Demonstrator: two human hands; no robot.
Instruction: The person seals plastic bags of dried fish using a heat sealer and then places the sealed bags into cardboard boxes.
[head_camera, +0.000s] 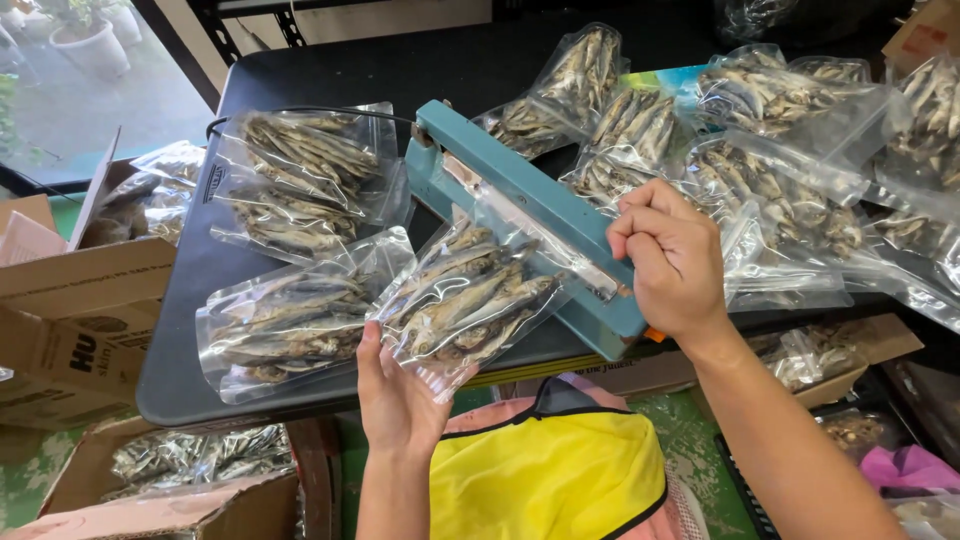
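Clear plastic bag of dried fish (468, 300) lies across the teal heat sealer (530, 215), its open mouth under the sealer's arm, its filled end hanging off the near edge of the dark worktop (190, 300).

Head view only:
- Left hand (395, 395), palm up, cups the bag's lower end from beneath; fingers loosely open, supporting it rather than pinching.
- Right hand (672, 262) is closed into a fist on the near end of the sealer arm, fingers curled tight, touching the bar and not the bag.
- Two sealed fish bags (290, 190) are stacked on the worktop left of the sealer; a third sealed bag (285, 320) lies just beside the held one, near the worktop edge.
- Heap of filled bags (770, 150) crowds the worktop right of and behind the sealer, overlapping one another; whether they are sealed I cannot tell.
- Cardboard box (190, 480) on the floor at lower left holds more fish bags. Another cardboard box (95, 270) stands beside the worktop's left edge with a fish bag showing at its top.
- Yellow apron (545, 470) shows below the hands.
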